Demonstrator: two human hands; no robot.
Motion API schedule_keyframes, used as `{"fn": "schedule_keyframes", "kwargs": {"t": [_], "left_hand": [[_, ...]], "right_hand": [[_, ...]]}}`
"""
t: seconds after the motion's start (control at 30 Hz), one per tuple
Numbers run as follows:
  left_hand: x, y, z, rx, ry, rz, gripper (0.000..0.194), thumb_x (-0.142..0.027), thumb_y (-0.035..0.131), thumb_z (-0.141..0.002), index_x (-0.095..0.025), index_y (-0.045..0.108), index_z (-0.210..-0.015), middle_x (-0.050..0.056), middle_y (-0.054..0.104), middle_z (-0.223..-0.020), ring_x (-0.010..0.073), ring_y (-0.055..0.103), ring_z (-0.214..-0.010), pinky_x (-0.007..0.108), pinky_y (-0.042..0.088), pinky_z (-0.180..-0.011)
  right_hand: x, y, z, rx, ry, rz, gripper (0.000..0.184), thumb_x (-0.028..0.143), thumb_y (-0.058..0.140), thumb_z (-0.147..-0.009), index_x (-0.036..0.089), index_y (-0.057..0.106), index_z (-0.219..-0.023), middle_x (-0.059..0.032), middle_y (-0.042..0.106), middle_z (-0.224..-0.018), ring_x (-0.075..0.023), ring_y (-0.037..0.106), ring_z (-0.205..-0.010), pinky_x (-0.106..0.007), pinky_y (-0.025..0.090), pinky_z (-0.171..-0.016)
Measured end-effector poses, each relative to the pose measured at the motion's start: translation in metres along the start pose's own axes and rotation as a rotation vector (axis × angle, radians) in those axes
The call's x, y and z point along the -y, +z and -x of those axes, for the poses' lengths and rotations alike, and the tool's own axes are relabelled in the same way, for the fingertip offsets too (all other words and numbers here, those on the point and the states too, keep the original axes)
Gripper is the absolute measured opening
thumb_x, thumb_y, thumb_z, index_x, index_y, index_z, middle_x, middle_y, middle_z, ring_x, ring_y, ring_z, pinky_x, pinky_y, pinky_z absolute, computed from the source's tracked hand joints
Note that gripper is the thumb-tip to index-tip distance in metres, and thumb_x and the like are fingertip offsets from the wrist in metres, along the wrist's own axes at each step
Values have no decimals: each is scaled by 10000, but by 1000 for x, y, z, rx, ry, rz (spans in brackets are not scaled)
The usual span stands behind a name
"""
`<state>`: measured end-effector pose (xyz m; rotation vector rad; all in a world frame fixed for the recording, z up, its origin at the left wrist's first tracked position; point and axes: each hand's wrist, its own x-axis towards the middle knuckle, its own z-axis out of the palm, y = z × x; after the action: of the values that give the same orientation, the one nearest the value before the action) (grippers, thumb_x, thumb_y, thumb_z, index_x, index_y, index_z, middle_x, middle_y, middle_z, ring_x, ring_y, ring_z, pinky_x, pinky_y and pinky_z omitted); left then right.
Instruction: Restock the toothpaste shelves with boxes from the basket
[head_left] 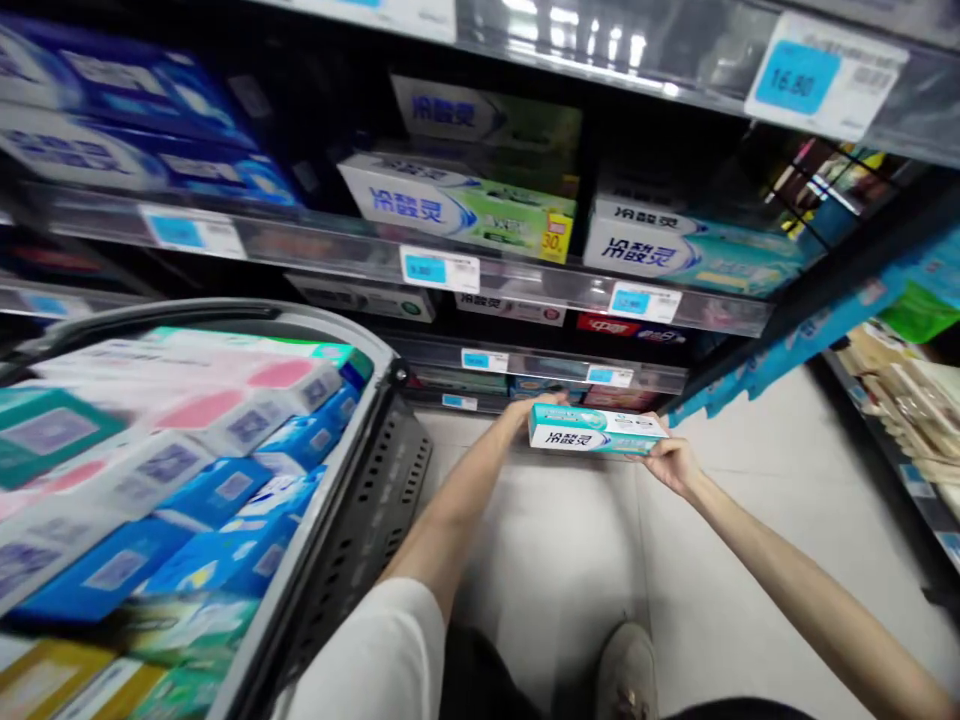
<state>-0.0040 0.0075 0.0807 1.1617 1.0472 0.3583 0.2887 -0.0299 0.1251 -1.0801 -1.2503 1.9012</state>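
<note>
A white and teal toothpaste box [596, 430] is held level between my two hands, out in front of the lowest shelves. My right hand [673, 464] is closed on its right end, thumb and fingers pinching the corner. At the other end is my left hand [525, 408], mostly behind the box, with its fingers largely hidden. Similar teal and white toothpaste boxes [645, 248] sit on the shelf above, at the right. Beside them stands a white and green toothpaste box [457, 205] with a yellow sticker.
A grey basket [375, 460] full of boxed goods stands to my left, close to my left arm. Shelf edges with price tags [439, 268] run across in front. Dark blue boxes [150, 150] fill the upper left shelf. Another rack [915, 420] is at the right, past the tiled floor [555, 540].
</note>
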Motion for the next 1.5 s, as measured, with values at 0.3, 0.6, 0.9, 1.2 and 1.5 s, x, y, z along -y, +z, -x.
{"fn": "schedule_keyframes", "kwargs": {"t": [0.3, 0.6, 0.9, 1.2, 1.5], "left_hand": [[5, -18, -3, 313, -257, -166, 904, -549, 904, -630, -183, 584, -1393, 114, 700, -1294, 294, 735, -1004, 350, 628, -771], [32, 28, -36, 375, -370, -1049, 908, -372, 939, -439, -199, 673, -1290, 138, 703, -1312, 363, 688, -1142, 379, 596, -946], [37, 40, -40, 374, -273, -1223, 873, -430, 933, -469, -223, 671, -1275, 115, 720, -1247, 323, 707, -1075, 328, 578, -878], [27, 37, -35, 313, -106, -1355, 849, -463, 953, -513, -218, 634, -1261, 169, 672, -1294, 349, 693, -1131, 341, 554, -911], [20, 46, -28, 248, 1, -1363, 744, -275, 808, -657, -219, 552, -1352, 153, 681, -1287, 340, 687, -1144, 399, 554, -964]], "right_hand": [[-44, -49, -11, -23, -36, 711, 543, 262, 611, -638, 244, 402, -1139, -25, 647, -1031, -202, 649, -879, -354, 574, -740], [-103, -40, -17, 237, 142, 1292, 670, 188, 861, -510, 209, 550, -1103, -116, 612, -1218, -332, 672, -1061, -395, 518, -923], [-113, -45, -8, 333, 213, 1351, 764, 405, 943, -557, 189, 574, -1190, -159, 628, -1252, -409, 666, -1145, -477, 512, -1000], [-103, -52, -6, 386, 411, 906, 575, 409, 873, -690, 205, 503, -1079, -56, 722, -1076, -220, 737, -897, -294, 604, -653], [-115, -39, -3, 379, 417, 860, 656, 508, 911, -669, 187, 586, -1140, -55, 740, -1011, -223, 722, -867, -275, 557, -616]]}}
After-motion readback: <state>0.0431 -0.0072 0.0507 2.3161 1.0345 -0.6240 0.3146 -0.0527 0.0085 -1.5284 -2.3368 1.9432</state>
